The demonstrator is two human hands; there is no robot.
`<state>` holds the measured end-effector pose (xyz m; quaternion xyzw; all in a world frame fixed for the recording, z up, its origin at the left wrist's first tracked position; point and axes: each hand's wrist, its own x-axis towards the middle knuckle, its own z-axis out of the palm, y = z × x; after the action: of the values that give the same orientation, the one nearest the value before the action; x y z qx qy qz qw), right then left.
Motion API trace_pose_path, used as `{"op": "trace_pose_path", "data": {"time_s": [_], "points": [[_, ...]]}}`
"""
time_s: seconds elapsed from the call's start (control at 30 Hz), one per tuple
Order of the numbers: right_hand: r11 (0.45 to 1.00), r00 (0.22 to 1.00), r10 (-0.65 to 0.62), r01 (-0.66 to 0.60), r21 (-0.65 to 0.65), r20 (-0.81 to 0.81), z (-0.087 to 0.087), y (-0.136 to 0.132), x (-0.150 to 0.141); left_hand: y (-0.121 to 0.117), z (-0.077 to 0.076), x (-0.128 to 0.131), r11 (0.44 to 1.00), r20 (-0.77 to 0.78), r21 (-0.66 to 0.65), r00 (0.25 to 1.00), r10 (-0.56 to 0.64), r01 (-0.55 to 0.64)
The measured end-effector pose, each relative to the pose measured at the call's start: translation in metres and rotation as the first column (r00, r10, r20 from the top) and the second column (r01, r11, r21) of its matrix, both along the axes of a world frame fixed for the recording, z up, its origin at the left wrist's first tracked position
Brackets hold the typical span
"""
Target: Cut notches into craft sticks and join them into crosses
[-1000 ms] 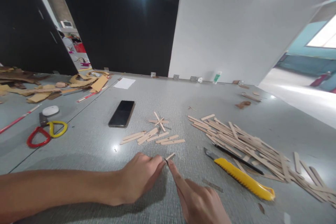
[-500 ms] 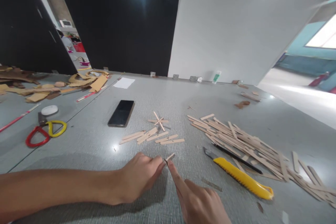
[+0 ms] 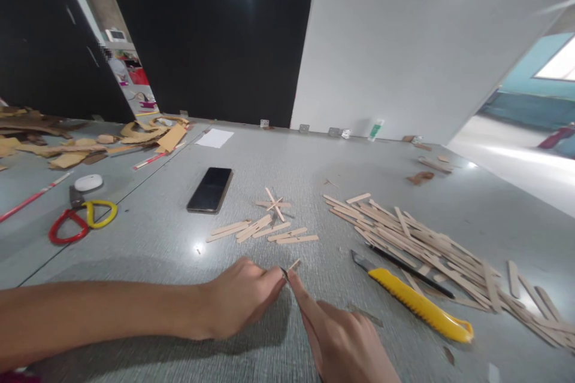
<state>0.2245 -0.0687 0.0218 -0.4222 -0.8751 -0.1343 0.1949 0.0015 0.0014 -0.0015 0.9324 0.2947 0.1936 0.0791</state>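
Note:
My left hand is closed, thumb and forefinger pinched at one end of a small wooden craft stick, whose pale tip juts out past the fingers. My right hand meets it with the forefinger stretched against the stick and the other fingers curled under. A thin dark sliver, perhaps a blade, shows between the two hands; which hand holds it is unclear. Just beyond lie several short craft sticks and a star of crossed sticks.
A yellow cutter and a dark slim tool lie beside a heap of craft sticks on the right. Leftward are a phone, red-and-yellow scissors, a white mouse and cardboard scraps. Panels stand behind.
The camera view has shifted slightly, moving the table things a little rightward in the picture. Both hands stay together at the stick, with hardly any change in grip.

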Motion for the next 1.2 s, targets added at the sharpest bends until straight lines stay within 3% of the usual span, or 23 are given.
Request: {"op": "trace_pose_path", "data": {"time_s": [0.2,0.43,0.6,0.7,0.83,0.97,1.2], "points": [[1.0,0.996,-0.024,0.026,-0.017,0.084,-0.003,-0.004,0.006,-0.001,-0.001,0.002,0.998,-0.004,0.04,0.999,0.052,-0.052],[0.999,1.0,-0.005,0.006,-0.038,0.025,-0.003,0.002,0.003,-0.001,0.0,0.0,0.999,-0.046,0.031,0.999,0.016,-0.014],[0.994,0.993,-0.014,0.027,-0.103,0.119,-0.012,-0.003,0.016,-0.002,0.003,0.005,0.993,-0.066,0.075,0.993,0.095,-0.09],[0.995,0.994,-0.018,0.029,-0.099,0.103,-0.016,-0.003,0.016,-0.002,0.001,0.005,0.994,-0.082,0.075,0.993,0.082,-0.076],[0.998,0.999,-0.006,0.008,-0.062,0.036,-0.009,0.003,0.006,-0.001,-0.001,0.001,0.998,-0.106,0.055,0.994,0.031,-0.025],[0.998,1.0,0.008,-0.006,-0.058,0.029,-0.003,0.004,0.003,-0.004,-0.002,0.002,0.996,-0.12,0.073,0.991,0.06,-0.052],[0.99,0.993,-0.005,0.021,-0.14,0.118,-0.019,0.004,0.024,-0.005,-0.001,0.008,0.987,-0.137,0.127,0.984,0.111,-0.093]]}}
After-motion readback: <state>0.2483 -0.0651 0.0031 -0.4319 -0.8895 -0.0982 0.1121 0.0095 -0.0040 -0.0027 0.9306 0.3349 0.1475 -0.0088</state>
